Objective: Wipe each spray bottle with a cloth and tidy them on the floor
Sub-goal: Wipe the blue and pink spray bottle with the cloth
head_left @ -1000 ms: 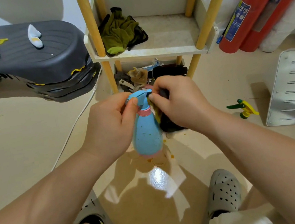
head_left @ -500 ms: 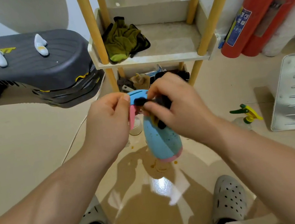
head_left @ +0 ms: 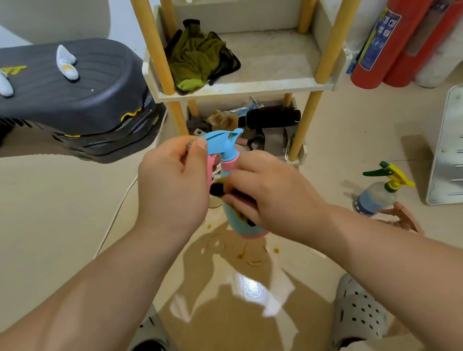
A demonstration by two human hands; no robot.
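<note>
Two hands worked a blue spray bottle [head_left: 227,146] held near upright above the floor [head_left: 53,230], pink base down: the left grip [head_left: 172,189] pinched the nozzle end of its head, the right grip [head_left: 272,199], lower and nearer the body, clamped a dark cloth [head_left: 217,189] against it; a second clear bottle [head_left: 376,198] sat well to the right

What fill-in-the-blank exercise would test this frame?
1. The left hand pinches the spray head of a ____ bottle.
2. The right hand holds a dark ____ against it.
3. The floor bottle has a green and ____ trigger.
Missing words: blue; cloth; yellow.
</note>
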